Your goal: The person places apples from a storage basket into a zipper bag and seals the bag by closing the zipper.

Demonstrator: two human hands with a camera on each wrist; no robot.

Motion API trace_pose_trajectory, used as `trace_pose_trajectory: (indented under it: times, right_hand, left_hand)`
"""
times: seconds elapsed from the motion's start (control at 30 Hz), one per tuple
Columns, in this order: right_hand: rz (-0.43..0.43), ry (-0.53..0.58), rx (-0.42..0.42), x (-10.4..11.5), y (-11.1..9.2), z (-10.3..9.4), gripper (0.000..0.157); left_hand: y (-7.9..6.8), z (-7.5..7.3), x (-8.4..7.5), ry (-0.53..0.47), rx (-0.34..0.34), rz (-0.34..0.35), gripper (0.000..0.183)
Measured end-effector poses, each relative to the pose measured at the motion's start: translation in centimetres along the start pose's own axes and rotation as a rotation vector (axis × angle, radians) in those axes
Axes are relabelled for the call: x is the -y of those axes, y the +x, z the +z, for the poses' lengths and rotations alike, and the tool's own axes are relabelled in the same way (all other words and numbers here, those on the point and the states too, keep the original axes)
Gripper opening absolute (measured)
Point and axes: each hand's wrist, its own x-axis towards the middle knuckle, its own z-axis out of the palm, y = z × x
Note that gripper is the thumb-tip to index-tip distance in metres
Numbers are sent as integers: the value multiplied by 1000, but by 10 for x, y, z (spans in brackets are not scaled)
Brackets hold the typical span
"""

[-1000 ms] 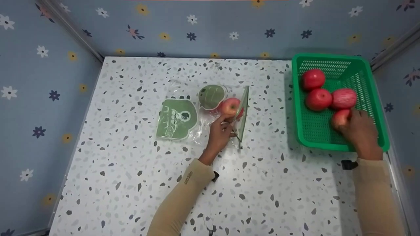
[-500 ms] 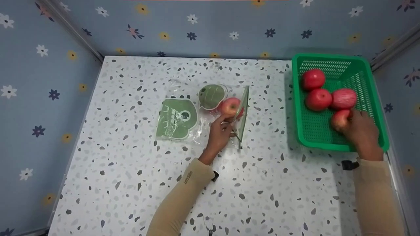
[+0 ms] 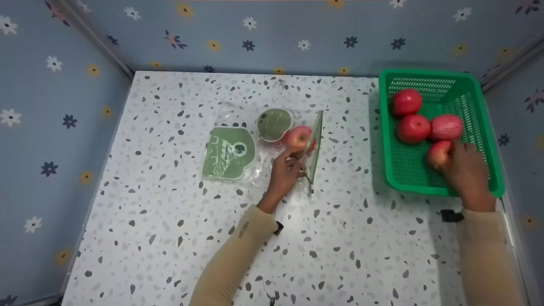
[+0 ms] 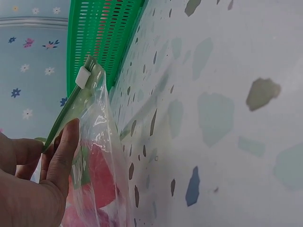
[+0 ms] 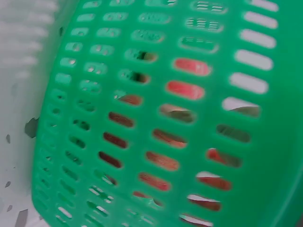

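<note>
A clear slider zip bag (image 3: 263,170) with green printed shapes lies on the table, its zip edge toward the right. An apple (image 3: 298,138) is inside it, near the mouth. My left hand (image 3: 284,174) pinches the bag's mouth edge; the left wrist view shows the green zip strip (image 4: 64,111) between thumb and fingers and a white slider (image 4: 83,77) above. Inside the green basket (image 3: 386,170), my right hand (image 3: 467,170) grips a red-yellow apple (image 3: 439,155). In the right wrist view the basket wall (image 5: 142,104) mostly hides that hand.
Beside the gripped apple, the basket holds other red apples (image 3: 412,128), grouped toward its back. The basket stands at the table's right edge. Flower-patterned walls (image 3: 276,38) border the speckled table (image 3: 170,255) at the back and sides.
The apple in my right hand has shifted and turned slightly to the left inside the basket. My left hand and the bag stay in place.
</note>
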Motion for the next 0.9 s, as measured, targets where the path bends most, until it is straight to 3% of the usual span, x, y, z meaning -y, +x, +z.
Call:
trace_pose_trajectory:
  times: [0.2, 0.47, 0.73, 0.9]
  right_hand:
    - [-48, -6, -51, 14, -4, -5, 55]
    - [-104, 3, -107, 34, -8, -12, 67]
    - [-210, 5, -195, 51, -11, -11, 69]
    - [-220, 17, -182, 62, -14, -12, 71]
  left_hand:
    - [0, 0, 0, -3, -1, 6, 29]
    - [0, 1, -1, -6, -4, -2, 28]
    - [0, 0, 0, 7, -5, 12, 28]
    - [1, 0, 1, -4, -4, 10, 28]
